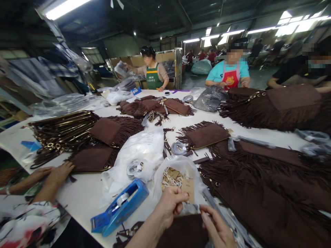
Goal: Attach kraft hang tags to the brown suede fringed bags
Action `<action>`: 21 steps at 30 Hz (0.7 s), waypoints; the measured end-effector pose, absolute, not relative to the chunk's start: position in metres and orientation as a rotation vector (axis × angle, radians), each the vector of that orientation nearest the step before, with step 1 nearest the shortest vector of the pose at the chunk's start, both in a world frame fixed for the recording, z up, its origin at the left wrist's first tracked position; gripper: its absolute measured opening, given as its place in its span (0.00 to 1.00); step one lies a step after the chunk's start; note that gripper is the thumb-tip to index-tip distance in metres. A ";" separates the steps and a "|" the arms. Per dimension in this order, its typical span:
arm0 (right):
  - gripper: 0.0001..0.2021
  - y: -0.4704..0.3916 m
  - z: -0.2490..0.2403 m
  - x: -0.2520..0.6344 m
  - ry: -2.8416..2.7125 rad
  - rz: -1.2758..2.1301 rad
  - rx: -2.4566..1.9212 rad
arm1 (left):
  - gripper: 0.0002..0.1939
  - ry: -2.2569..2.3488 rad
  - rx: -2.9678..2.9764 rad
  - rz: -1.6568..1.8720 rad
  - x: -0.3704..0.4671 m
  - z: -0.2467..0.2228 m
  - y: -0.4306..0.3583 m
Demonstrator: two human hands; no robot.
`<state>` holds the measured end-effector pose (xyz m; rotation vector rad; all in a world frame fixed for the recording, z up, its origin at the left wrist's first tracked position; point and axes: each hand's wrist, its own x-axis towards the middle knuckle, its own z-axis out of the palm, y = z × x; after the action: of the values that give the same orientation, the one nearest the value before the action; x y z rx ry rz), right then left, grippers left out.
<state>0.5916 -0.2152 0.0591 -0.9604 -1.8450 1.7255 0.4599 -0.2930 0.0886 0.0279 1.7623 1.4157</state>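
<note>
My left hand [169, 206] is closed, thumb against fingers, just below a brown paper hang tag [188, 188]. My right hand [216, 225] pinches with its fingertips a short way to the right. Between the two runs a short, clear, shiny plastic strip [191, 208], with both sets of fingertips at its ends. Beneath them lies a dark brown bag [184, 231], partly covered by my wrists. Just beyond, an opened white plastic bag [160, 179] holds several tags with pale strings [171, 176].
A blue tape dispenser [121, 206] stands left of my hands. Brown fringed bags [263, 186] pile up at right, with others [91, 159] at left. A co-worker's hands [55, 175] rest near the left edge. More people work across the white table [82, 187].
</note>
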 end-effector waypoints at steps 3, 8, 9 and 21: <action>0.20 -0.214 0.077 0.580 -1.605 2.150 -1.026 | 0.19 1.483 0.074 1.462 0.471 0.109 -0.296; 0.17 -0.210 0.089 0.577 -1.428 2.331 -1.051 | 0.25 1.232 0.119 1.447 0.480 0.122 -0.298; 0.17 -0.209 0.089 0.579 -1.384 2.337 -1.054 | 0.25 1.203 0.126 1.451 0.482 0.121 -0.300; 0.17 -0.203 0.081 0.594 -0.686 2.445 -1.199 | 0.12 1.271 0.418 1.530 0.495 0.092 -0.321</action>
<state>0.5941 -0.2028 0.0808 -1.1987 -0.6860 2.4451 0.4947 -0.3213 0.0917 0.4185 1.2709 1.5300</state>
